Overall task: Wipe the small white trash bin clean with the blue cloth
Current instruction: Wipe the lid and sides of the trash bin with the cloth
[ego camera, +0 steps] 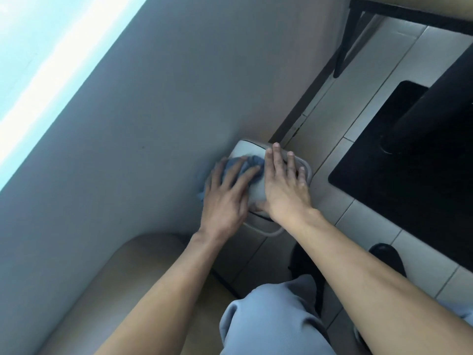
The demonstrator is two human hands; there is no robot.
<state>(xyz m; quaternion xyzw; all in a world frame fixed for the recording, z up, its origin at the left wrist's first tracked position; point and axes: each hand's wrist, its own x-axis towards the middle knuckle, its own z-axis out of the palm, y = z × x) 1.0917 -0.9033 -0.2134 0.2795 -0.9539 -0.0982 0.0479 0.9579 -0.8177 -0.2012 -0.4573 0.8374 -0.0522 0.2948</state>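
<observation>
Nearest the camera, a knee in light blue-grey trousers (271, 319) fills the bottom middle, with a dark shoe (387, 257) on the tiles to its right and the rounded corner of a tan padded seat (143, 283) close on the left. Both bare forearms reach forward from here to the small white trash bin (256, 187), which stands on the floor tight against the wall, so no gap shows on its left side. The left hand (226, 196) lies flat with fingers spread and nearly straight, pressing the blue cloth (245, 162) onto the left part of the bin's top; part of the cloth hangs down at the wall side. The right hand (286, 187) rests palm down on the bin just beside it, fingers extended over the far right rim, holding nothing. A grey edge of the bin shows at its near side below the wrists. To the right, pale floor tiles (368, 226) leave an open strip between the bin and a black mat (399, 180), on which a thick dark column (432, 98) rises. Farther off, a dark skirting strip (307, 103) runs along the foot of the plain grey wall (153, 111), a black furniture leg (345, 39) stands on the tiles at the top right, and a bright band of light (38, 62) crosses the wall at the far left.
</observation>
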